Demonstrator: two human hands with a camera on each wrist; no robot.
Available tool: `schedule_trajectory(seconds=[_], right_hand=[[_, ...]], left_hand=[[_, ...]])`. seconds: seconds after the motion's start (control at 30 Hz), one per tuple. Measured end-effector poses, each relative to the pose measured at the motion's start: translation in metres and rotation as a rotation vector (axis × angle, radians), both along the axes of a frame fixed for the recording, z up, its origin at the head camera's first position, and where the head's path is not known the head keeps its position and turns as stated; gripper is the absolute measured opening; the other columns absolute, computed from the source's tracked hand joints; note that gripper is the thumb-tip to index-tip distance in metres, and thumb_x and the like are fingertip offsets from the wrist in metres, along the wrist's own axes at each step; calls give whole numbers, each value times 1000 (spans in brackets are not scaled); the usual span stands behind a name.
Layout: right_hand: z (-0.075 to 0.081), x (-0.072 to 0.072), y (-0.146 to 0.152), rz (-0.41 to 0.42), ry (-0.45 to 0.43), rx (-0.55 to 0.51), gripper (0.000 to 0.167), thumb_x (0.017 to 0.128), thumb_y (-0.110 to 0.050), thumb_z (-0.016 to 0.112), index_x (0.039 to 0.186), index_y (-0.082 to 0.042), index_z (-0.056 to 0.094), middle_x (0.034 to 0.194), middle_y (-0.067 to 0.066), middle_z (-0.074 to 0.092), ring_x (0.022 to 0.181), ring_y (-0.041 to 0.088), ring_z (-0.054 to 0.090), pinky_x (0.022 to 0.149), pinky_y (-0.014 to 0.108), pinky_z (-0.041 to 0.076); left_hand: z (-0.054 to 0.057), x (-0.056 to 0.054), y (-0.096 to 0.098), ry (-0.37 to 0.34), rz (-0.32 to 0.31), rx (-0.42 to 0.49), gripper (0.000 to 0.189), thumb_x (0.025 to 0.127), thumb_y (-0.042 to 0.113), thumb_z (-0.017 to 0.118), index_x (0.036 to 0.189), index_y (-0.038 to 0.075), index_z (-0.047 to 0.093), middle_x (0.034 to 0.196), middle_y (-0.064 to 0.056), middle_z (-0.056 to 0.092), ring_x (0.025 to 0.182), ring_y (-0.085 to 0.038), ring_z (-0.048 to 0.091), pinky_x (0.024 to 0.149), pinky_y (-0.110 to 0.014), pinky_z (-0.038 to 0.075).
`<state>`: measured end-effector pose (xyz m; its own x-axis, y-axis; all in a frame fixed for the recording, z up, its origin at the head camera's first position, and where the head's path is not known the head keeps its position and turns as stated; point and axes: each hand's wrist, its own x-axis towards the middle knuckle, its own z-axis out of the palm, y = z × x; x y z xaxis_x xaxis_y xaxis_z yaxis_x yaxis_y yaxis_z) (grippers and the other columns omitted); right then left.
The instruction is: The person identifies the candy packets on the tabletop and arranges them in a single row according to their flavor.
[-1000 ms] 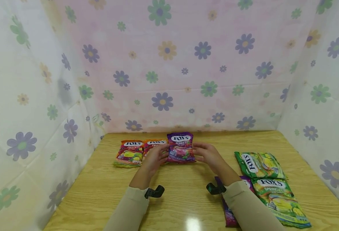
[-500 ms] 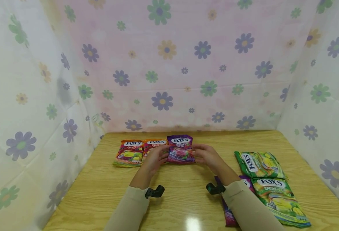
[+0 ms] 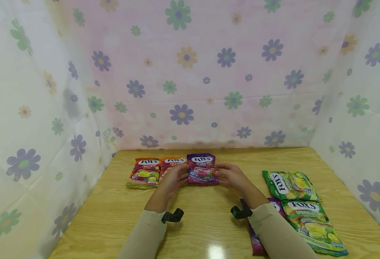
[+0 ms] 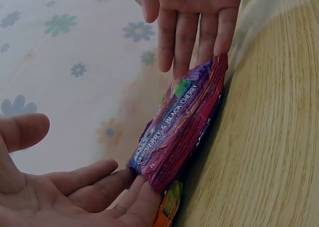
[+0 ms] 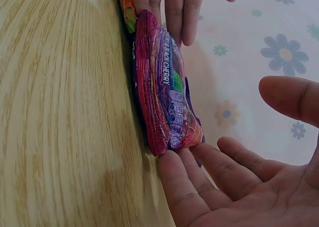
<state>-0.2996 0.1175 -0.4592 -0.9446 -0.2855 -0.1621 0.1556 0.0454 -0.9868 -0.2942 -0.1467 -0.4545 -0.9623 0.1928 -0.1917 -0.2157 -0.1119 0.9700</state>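
A purple Fox's Berries candy bag [image 3: 202,169] lies on the wooden table, between my two hands. The fingertips of my left hand [image 3: 175,177] touch its left edge. On the opposite edge, the fingertips of my right hand [image 3: 233,177] rest against the bag. Both wrist views show the fingers nearly straight and the thumbs held away from the bag [image 4: 174,132] [image 5: 162,87]. To the left, two orange Fox's Fruits bags lie side by side; the nearer one [image 3: 170,163] is partly hidden by my left hand, and the outer one [image 3: 146,172] shows fully.
At the right lie two green Fox's Springs bags, one turned sideways [image 3: 291,185] and one below it [image 3: 314,226]. Another purple bag [image 3: 256,239] is partly covered by my right forearm. A flowered cloth [image 3: 209,82] encloses the back and sides of the table [image 3: 202,223].
The purple bag has come down a little from a raised position and settled flat beside the orange bags. My hands have stayed at its two sides.
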Motion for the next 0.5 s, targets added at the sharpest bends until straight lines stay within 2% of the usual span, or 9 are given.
schedule_trajectory(seconds=[0.27,0.5], right_hand=[[0,0,1,-1,-11,-9,51,105,-14,55,153,2,44,154,22,48,138,39,53,115,56,43],[1,1,2,9,-13,-5,55,104,-16,56,155,-1,41,161,17,41,143,39,47,116,57,41]], left_hand=[[5,0,1,-40,37,28,50,110,30,45,146,-5,49,157,-20,46,146,-38,42,122,-54,35],[7,1,1,-14,64,29,48,109,27,47,141,-9,51,150,-23,51,140,-38,48,120,-52,39]])
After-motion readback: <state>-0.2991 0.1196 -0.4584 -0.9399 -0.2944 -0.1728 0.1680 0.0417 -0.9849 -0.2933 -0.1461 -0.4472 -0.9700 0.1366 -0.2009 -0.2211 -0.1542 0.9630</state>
